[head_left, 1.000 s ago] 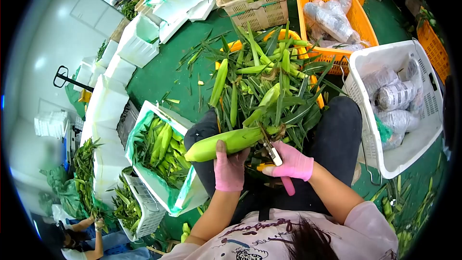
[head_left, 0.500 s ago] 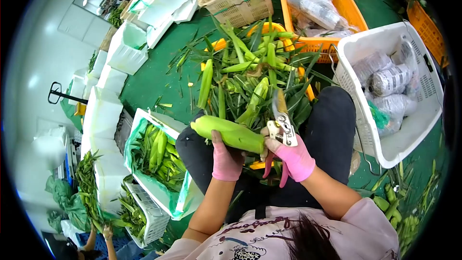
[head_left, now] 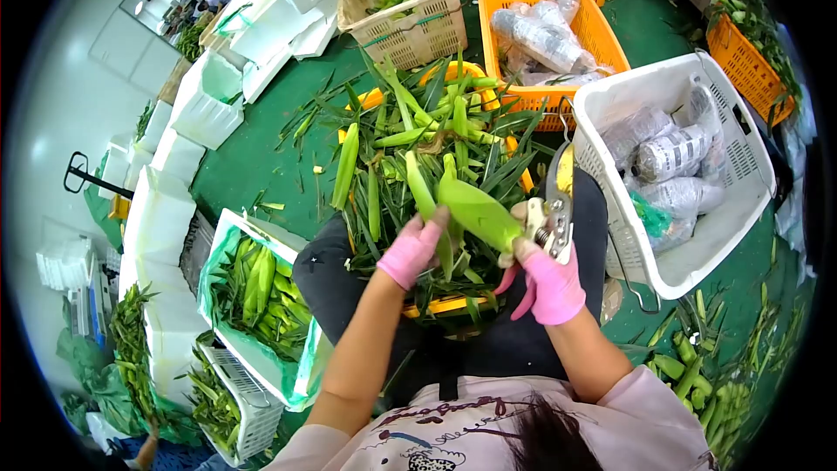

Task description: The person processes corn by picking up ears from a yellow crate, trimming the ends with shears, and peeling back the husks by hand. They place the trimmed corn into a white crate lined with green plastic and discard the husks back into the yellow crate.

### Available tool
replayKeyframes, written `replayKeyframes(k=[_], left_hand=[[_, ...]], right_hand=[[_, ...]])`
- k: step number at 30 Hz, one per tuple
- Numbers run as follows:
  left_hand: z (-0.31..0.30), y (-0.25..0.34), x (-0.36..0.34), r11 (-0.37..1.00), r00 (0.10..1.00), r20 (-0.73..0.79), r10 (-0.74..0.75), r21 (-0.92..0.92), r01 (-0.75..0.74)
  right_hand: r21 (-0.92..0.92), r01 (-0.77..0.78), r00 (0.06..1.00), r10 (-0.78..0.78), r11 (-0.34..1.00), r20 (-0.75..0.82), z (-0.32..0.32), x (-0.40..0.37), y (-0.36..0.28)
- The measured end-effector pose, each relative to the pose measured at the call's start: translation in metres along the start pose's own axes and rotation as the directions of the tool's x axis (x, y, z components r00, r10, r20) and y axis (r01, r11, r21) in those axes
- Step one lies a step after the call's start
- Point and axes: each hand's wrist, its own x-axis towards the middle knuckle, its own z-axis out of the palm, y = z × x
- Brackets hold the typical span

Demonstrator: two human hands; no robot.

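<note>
An ear of corn (head_left: pixel 479 212) in its green husk lies tilted over the heap, its stalk end at my right hand (head_left: pixel 551 279). That pink-gloved hand is closed around pruning shears (head_left: pixel 558 209), blades pointing up, with its thumb and fingertips on the stalk end. My left hand (head_left: pixel 415 249), also gloved in pink, is closed on a husk leaf (head_left: pixel 420 185) that stands apart from the ear's left side. Below both hands, a heap of husks and leaves (head_left: pixel 397 144) fills a yellow basket (head_left: pixel 471 71) between my knees.
On the left stands a foam box (head_left: pixel 324 366) lined with green plastic, holding corn ears. A white crate (head_left: pixel 737 244) and an orange crate (head_left: pixel 602 26) at the right hold wrapped bundles. Loose husks (head_left: pixel 697 375) lie on the green floor, lower right.
My left hand has shifted from under the ear's middle to a husk leaf, now pulled aside. The ear is tilted more steeply, and the shears have swung upright. The whole view has shifted slightly.
</note>
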Motion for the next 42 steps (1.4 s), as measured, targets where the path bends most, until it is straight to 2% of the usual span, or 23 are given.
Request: replayKeyframes(k=[1,2,3,5,6,7,11,14,16,19,23,24,25,26,27,28,31,34,35,36,38,39,42], left_hand=[[-0.022,-0.028,0.029,0.846,0.950,-0.106,0.295,0.492,-0.207],[-0.019,-0.018,0.013,0.625,0.844,-0.262,0.468,0.773,-0.107],[-0.014,-0.007,-0.006,0.357,0.683,-0.323,0.656,0.929,0.096],[-0.005,0.015,-0.039,0.260,0.449,-0.175,0.876,0.956,-0.136],[0.006,0.024,-0.059,0.348,0.442,-0.159,0.883,0.854,-0.387],[0.018,0.017,-0.077,0.594,0.632,-0.205,0.747,0.631,-0.499],[0.047,0.024,-0.115,0.690,0.768,-0.165,0.619,0.582,-0.431],[0.023,0.003,-0.115,0.878,0.870,-0.155,0.469,0.186,-0.440],[0.013,0.003,-0.123,0.839,0.949,-0.064,0.310,-0.451,-0.304],[-0.010,-0.007,-0.127,0.700,0.953,0.041,0.300,-0.688,-0.191],[-0.044,-0.073,-0.127,0.601,0.843,0.371,0.389,-0.796,0.073],[-0.044,-0.082,-0.142,0.581,0.870,0.422,0.255,-0.786,0.211],[-0.045,-0.092,-0.158,0.533,0.877,0.465,0.124,-0.776,0.336],[-0.045,-0.118,-0.174,0.409,0.911,0.394,0.121,-0.856,0.316],[-0.048,-0.142,-0.192,0.272,0.939,0.325,0.108,-0.919,0.287],[-0.048,-0.107,-0.233,0.428,0.974,0.133,-0.182,-0.881,0.201],[-0.058,-0.118,-0.301,0.285,0.981,-0.192,0.006,-0.940,-0.185],[-0.082,-0.270,-0.377,0.293,0.756,-0.555,-0.346,-0.830,-0.475],[-0.088,-0.290,-0.416,0.453,0.577,-0.658,-0.484,-0.752,-0.478],[-0.086,-0.303,-0.446,0.602,0.174,-0.688,-0.704,-0.709,-0.368],[-0.072,-0.403,-0.525,0.682,-0.275,-0.624,-0.731,-0.673,-0.285],[-0.061,-0.485,-0.578,0.585,-0.383,-0.446,-0.809,-0.672,-0.454],[-0.051,-0.513,-0.637,0.327,-0.307,-0.145,-0.941,-0.155,-0.932]], right_hand=[[-0.018,-0.006,1.000,0.006,1.000,-0.015,-0.005,0.003,-0.003],[-0.056,0.026,0.998,-0.029,0.998,-0.052,-0.006,0.003,-0.005],[-0.091,0.056,0.994,-0.065,0.994,-0.092,-0.006,0.000,-0.005],[-0.094,0.053,0.990,-0.064,0.994,-0.122,-0.001,-0.006,-0.003],[-0.098,0.039,0.993,-0.050,0.994,-0.108,0.003,-0.010,-0.002],[-0.168,0.059,0.992,-0.076,0.984,-0.100,0.008,-0.012,0.001],[-0.473,0.339,0.939,-0.324,0.813,0.117,0.021,-0.018,0.036],[-0.383,0.178,0.982,-0.140,0.906,0.125,0.039,-0.024,0.023],[-0.100,-0.045,0.992,0.056,0.994,0.112,0.045,-0.023,0.010],[0.193,-0.193,0.972,0.161,0.962,0.169,0.043,-0.011,0.025],[-0.038,-0.176,0.935,0.179,0.984,0.307,0.066,-0.029,0.028],[-0.376,-0.022,0.934,0.153,0.927,0.322,0.059,-0.032,0.043],[-0.456,0.324,0.810,0.005,0.829,0.586,0.068,-0.034,0.047],[-0.499,0.253,0.741,0.166,0.829,0.651,0.087,-0.053,0.046],[-0.430,0.597,0.459,0.151,0.677,0.876,0.085,-0.053,0.068],[-0.283,0.714,0.191,0.211,0.640,0.959,0.111,-0.059,0.066],[-0.166,0.687,0.017,0.212,0.708,0.977,0.134,-0.090,0.104],[-0.583,0.222,0.183,0.554,0.782,0.812,0.124,-0.089,0.115],[-0.707,-0.088,0.224,0.706,0.702,0.672,0.115,-0.083,0.123],[-0.698,-0.323,0.199,0.767,0.639,0.610,0.104,-0.072,0.133],[-0.721,-0.511,0.026,0.847,0.468,0.531,0.099,-0.054,0.127],[-0.700,-0.576,0.002,0.857,0.422,0.515,0.096,-0.052,0.124],[-0.654,-0.625,-0.056,0.811,0.427,0.583,0.063,-0.044,0.133]])
